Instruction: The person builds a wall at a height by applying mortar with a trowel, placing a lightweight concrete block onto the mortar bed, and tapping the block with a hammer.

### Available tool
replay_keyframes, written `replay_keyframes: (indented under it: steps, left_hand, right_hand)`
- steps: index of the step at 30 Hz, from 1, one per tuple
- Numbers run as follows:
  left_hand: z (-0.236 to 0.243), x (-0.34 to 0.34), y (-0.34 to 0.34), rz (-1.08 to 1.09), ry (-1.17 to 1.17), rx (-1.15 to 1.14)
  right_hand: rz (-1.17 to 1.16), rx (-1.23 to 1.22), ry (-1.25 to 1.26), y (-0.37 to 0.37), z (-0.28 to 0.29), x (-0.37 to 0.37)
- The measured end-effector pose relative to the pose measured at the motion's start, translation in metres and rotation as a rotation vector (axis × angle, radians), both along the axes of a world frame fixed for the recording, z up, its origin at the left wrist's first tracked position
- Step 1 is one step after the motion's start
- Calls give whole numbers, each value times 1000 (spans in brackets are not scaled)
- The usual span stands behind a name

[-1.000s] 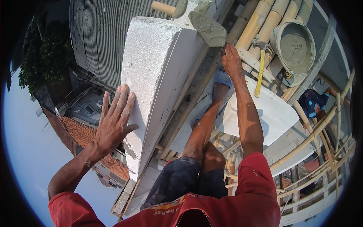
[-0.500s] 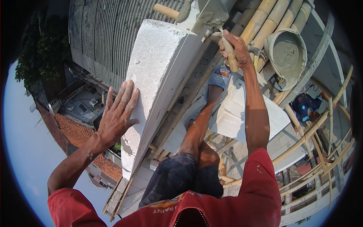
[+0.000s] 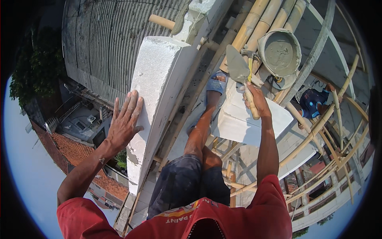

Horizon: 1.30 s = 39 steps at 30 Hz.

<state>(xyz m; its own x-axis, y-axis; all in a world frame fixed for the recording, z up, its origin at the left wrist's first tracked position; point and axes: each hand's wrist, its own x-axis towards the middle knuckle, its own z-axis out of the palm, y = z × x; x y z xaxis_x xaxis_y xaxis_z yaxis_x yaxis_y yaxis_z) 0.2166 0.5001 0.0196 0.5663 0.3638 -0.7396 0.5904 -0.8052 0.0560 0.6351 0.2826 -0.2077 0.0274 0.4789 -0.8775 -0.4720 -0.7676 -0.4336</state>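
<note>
My left hand (image 3: 122,123) lies with fingers spread against the side of a long white aerated-concrete block (image 3: 157,71) on the wall top; the block's near end is chipped. In my right hand (image 3: 259,100) is a trowel (image 3: 237,65), gripped by its wooden handle. Its grey blade points away from me, left of a bucket (image 3: 260,43) of wet grey mortar (image 3: 279,53). More mortar (image 3: 181,24) coats the wall beyond the block's far end. A hammer-like tool with a yellow handle (image 3: 250,65) lies beside the bucket, partly behind the blade.
Bamboo poles (image 3: 250,24) run along the wall, by my sandalled foot (image 3: 217,84). Another white block (image 3: 248,121) sits below my right hand. Past the wall, a corrugated roof (image 3: 107,51) lies lower down. Another person (image 3: 312,104) is among bamboo scaffolding (image 3: 314,131) at right.
My right hand has drawn the trowel back from the mortared wall end, rightward and nearer to me, beside the bucket. My left hand stays on the block. The whole view has shifted slightly.
</note>
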Motion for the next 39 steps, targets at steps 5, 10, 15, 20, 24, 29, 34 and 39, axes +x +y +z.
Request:
replay_keyframes:
  steps: [5, 10, 15, 20, 24, 29, 34, 39]
  left_hand:
    - [5, -5, -3, 21, 34, -20]
    - [-2, 4, -4, 6, -14, -22]
    - [-4, -7, -8, 21, 15, -24]
    - [-2, -4, -4, 10, 8, -19]
    - [-4, -10, -4, -5, -17, -13]
    - [1, 2, 3, 42, 62, -75]
    - [10, 0, 7, 24, 69, -67]
    - [4, -5, 7, -3, 48, -75]
  right_hand:
    - [-153, -177, -459, -31, 48, 54]
    - [502, -451, -1092, -2, -42, 178]
    - [704, -281, -1100, 39, -61, 168]
    - [-81, -167, -586, -14, 4, 132]
    - [-384, -61, -418, -40, -8, 96]
    - [-644, 84, -201, -11, -12, 71]
    - [-716, 500, 35, 110, -11, 42]
    - [-507, 657, -77, 266, -50, 89]
